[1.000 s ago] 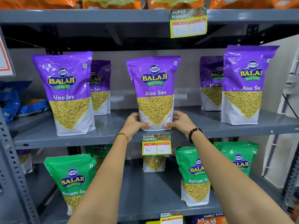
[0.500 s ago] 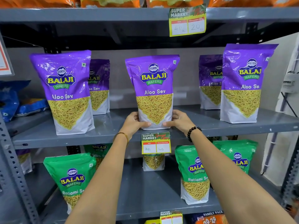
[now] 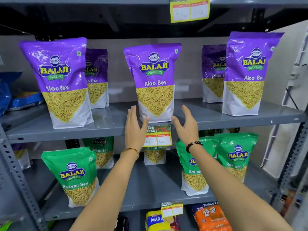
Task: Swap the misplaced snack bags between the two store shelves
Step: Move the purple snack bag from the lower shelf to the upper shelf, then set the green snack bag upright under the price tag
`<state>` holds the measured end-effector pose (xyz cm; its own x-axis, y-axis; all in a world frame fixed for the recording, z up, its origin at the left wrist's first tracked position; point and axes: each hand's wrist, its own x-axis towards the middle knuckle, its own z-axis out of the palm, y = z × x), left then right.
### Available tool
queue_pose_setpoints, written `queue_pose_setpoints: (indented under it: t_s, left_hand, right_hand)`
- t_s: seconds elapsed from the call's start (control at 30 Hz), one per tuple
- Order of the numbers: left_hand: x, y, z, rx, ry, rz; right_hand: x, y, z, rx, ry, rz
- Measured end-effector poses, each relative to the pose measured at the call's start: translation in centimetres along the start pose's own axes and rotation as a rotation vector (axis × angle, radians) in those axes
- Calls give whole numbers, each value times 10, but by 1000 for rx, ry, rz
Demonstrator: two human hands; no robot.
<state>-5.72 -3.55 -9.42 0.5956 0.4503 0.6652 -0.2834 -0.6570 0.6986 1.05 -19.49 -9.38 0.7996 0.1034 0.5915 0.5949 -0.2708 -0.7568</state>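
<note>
A purple Aloo Sev bag (image 3: pixel 154 80) stands upright in the middle of the upper grey shelf (image 3: pixel 66 132). My left hand (image 3: pixel 135 129) is open just left of the bag's base, its thumb near the bag's lower corner. My right hand (image 3: pixel 186 125) is open just right of the base, fingers spread, holding nothing. More purple Aloo Sev bags stand at the left (image 3: pixel 58 80) and right (image 3: pixel 250 72) of the same shelf. Green Ratlami Sev bags (image 3: pixel 73 174) stand on the lower shelf (image 3: pixel 141 185), including one partly behind my right forearm (image 3: pixel 193 177).
A yellow price tag (image 3: pixel 157 136) hangs on the upper shelf's front edge between my hands. Blue packets (image 3: pixel 18 99) lie at far left. Biscuit packs (image 3: pixel 211 217) sit on the bottom level. A perforated upright post (image 3: pixel 16 172) frames the left side.
Both hands have let go of the middle Aloo Sev bag and opened, drawing slightly back from its base. The bag stays standing on the upper shelf. The camera has moved closer.
</note>
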Motion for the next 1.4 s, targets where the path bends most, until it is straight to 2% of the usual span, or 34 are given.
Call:
queue_pose_setpoints:
  t_s: [0.07,0.13,0.27,0.37,0.53,0.67,0.93,1.13,1.4]
  left_hand:
    - [-25,-14,4,97,16,84]
    - [-51,-29,10,124,39,84]
    - [-107,-53,29,39,3,-134]
    - [-140,-70,51,78,-108,-249]
    - [-170,-95,96,112,-414,-369]
    - [-178,-103,132,64,-578,-464]
    - [-180,-118,179,-11,-728,-618]
    - [-176,-136,177,-89,-735,-666]
    - [-166,-182,122,-71,-456,-738]
  right_hand:
    - [-18,11,-2,-90,35,-55]
    - [-36,23,-3,-137,80,-95]
    - [-71,62,-7,-198,108,-58]
    - [-97,99,-15,-218,75,101]
    - [-125,160,-33,-200,57,453]
    - [-124,188,-45,-82,78,684]
    - [-105,239,-46,84,-146,861]
    - [-103,243,-23,138,-192,838]
    - [-112,221,53,134,-338,791]
